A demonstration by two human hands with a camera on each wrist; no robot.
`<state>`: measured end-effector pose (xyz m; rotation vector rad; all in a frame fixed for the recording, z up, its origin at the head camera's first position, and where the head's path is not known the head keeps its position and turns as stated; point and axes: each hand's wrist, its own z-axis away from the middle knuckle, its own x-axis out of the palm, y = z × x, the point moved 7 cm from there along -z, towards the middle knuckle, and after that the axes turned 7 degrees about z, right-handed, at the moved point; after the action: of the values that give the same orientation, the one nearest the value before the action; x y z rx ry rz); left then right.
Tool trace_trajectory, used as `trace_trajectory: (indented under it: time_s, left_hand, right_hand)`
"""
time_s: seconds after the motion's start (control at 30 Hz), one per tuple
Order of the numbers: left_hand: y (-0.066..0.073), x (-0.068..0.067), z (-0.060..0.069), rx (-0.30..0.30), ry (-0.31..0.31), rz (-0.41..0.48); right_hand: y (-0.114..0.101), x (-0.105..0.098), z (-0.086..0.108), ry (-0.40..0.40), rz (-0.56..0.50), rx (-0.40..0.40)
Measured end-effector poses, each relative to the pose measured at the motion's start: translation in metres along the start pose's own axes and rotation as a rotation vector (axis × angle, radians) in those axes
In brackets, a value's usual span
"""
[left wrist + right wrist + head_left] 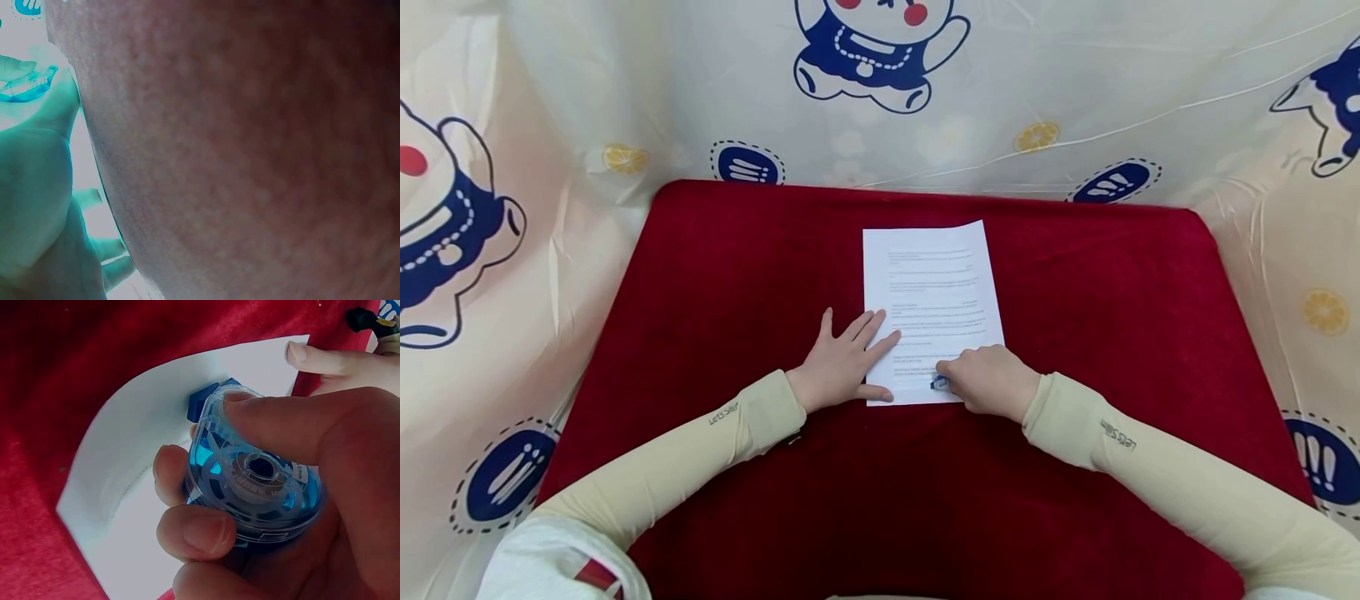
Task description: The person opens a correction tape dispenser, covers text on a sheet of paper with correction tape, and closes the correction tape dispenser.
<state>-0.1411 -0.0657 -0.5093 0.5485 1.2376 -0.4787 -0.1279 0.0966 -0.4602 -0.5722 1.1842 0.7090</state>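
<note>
A printed sheet of paper (928,287) lies on the red-covered table. My left hand (842,364) rests with spread fingers on its lower left edge. My right hand (991,381) grips a clear blue correction tape (259,487) over the lower right of the page. In the right wrist view, the thumb presses the top of its case and the other fingers curl beneath. Its dark blue tip (203,400) points toward the paper; whether it touches cannot be told. Blurred skin fills most of the left wrist view, with the blue correction tape (31,87) partly showing at the upper left.
The red velvet cloth (760,275) covers the table on all sides of the paper. A pale curtain (692,75) with cartoon prints hangs behind and at both sides. Cream sleeves (670,458) cover both forearms.
</note>
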Motion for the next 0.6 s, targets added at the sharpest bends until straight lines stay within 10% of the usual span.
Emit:
trace_trajectory:
  time_s: [0.6]
  left_hand:
    - [-0.001,0.005,0.001,0.0,-0.019,-0.001]
  right_hand:
    - [0.01,0.005,0.018,0.044,-0.025,0.04]
